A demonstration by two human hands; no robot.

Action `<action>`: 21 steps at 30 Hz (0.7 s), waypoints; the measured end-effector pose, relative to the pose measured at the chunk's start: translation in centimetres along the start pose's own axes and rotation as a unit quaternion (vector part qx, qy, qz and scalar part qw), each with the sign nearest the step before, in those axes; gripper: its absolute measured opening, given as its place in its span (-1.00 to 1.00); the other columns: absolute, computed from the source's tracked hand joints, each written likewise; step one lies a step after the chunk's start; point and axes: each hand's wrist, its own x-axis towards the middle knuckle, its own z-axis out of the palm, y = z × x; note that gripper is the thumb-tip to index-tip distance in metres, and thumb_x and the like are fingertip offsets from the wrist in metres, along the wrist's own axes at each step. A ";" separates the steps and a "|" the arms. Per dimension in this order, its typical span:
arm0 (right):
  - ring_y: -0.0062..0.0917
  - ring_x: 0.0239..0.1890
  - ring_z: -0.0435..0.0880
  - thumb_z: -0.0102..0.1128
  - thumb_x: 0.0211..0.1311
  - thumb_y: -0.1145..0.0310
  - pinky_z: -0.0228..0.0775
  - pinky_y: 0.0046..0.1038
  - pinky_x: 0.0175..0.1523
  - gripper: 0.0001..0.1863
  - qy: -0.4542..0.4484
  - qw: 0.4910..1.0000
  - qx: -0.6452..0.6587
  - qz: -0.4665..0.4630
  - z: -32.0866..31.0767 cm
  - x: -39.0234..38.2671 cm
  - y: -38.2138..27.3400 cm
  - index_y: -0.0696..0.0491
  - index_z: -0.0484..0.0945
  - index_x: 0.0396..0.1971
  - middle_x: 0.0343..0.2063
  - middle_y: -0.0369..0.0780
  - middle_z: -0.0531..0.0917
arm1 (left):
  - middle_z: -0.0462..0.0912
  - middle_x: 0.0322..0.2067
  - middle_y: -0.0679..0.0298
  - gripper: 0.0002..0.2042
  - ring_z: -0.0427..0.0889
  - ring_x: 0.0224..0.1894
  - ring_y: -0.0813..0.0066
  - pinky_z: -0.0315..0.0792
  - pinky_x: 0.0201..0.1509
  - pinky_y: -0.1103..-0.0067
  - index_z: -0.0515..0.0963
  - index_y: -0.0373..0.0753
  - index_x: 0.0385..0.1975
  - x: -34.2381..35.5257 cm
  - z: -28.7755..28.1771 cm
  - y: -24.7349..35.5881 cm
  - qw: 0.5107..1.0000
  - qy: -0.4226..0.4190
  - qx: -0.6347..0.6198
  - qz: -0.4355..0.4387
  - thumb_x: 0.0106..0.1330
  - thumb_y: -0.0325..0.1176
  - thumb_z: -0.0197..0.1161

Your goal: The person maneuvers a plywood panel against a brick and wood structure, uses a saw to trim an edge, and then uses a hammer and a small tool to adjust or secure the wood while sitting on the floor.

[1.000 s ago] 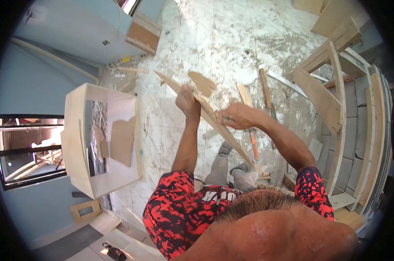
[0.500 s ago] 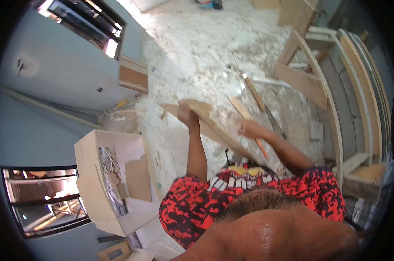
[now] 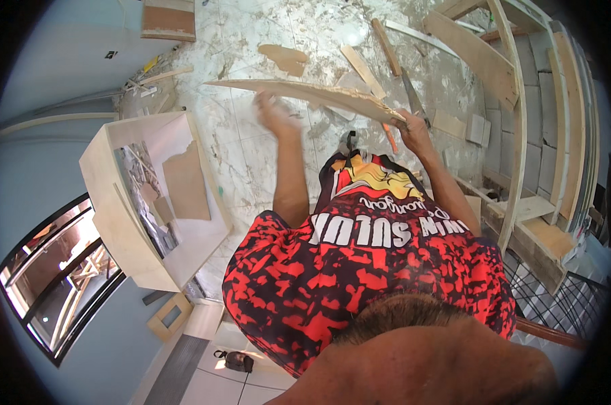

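A thin brown plywood sheet (image 3: 305, 89) is held up off the floor in front of me, spanning left to right and seen nearly edge-on. My right hand (image 3: 413, 129) is closed around its right end, where the edge looks ragged. Close beneath the left part of the sheet is my left hand (image 3: 277, 116), smeared by motion. Whether its fingers touch the sheet I cannot tell. Under the right end an orange strip-like object (image 3: 390, 138) shows in part. Beyond the sheet lie a pale wooden strip (image 3: 363, 71) and an irregular brown scrap (image 3: 284, 59).
To the left stands an open pale plywood box (image 3: 133, 229) with a brown panel piece (image 3: 187, 181) inside. A wooden frame (image 3: 518, 128) rises on the right beside grey blocks. On the floor are a brown wooden bar (image 3: 386, 46) and a dark blade (image 3: 413, 94). Behind lies a black pouch (image 3: 236, 361).
The sheet has swung from slanting toward my body to lying crosswise. My right hand, apart from it before, now grips its right end. My left hand has moved below the sheet's upper edge.
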 end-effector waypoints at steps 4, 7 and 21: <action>-0.29 -0.26 0.65 0.18 0.15 0.46 0.44 -0.40 -0.19 -0.75 0.001 0.999 0.012 -0.048 0.2 -1.4 2.0 0.08 0.54 -0.13 -0.28 -0.10 0.65 | 0.42 -0.44 0.26 -0.52 0.08 -0.76 0.68 -0.05 -0.76 0.68 0.29 -0.23 -0.09 5.0 -10.5 0.0 0.987 0.068 0.029 -0.140 0.27 0.08 0.07; -0.31 -0.20 0.64 0.17 0.13 0.53 0.44 -0.41 -0.10 -0.73 -0.008 0.997 -0.013 -0.071 -0.7 -1.3 3.3 0.07 0.55 -0.13 -0.25 -0.11 0.65 | 0.50 -0.36 0.10 -0.25 0.04 -0.78 0.66 -0.06 -0.76 0.69 0.20 -0.29 0.07 6.7 -14.6 -2.1 0.966 0.046 0.056 -0.249 0.18 0.34 -0.05; -0.20 0.21 0.33 0.10 0.09 0.55 0.18 -0.35 0.25 -0.62 0.062 0.994 -0.092 0.023 -2.5 -4.9 9.6 -0.06 0.53 -0.05 0.18 0.00 0.33 | 0.45 -0.68 0.36 -0.64 0.19 -0.83 0.62 0.03 -0.83 0.71 0.41 -0.10 -0.42 8.8 -17.8 -7.1 0.915 0.026 0.197 -0.352 0.19 0.09 0.17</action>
